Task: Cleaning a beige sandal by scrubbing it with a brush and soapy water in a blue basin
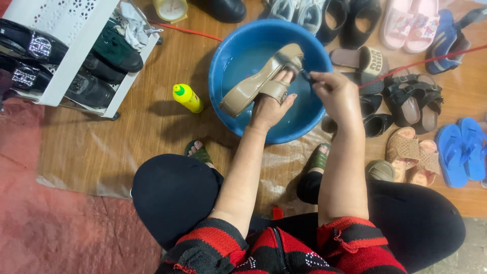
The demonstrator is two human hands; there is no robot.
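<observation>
Yellow squeeze bottle (187, 97) with green cap lies on the wooden floor (152, 137), just left of the basin. White shoe rack (71, 56) top left: black shoes with shiny buckles (30, 48) on it, a dark green shoe (117, 49) and a crumpled grey cloth (136, 28) at its right end. Red mat (56, 228) covers the floor bottom left. Clear plastic sheet (86, 172) spread under me. Right side, footwear on the floor: blue flip-flops (462, 150), tan woven sandals (412, 155), black strap sandals (413, 99), pink slippers (410, 23), a beige slide (361, 59). Red cord (426, 61) runs across them. Yellowish round container (170, 8) at the top edge.
</observation>
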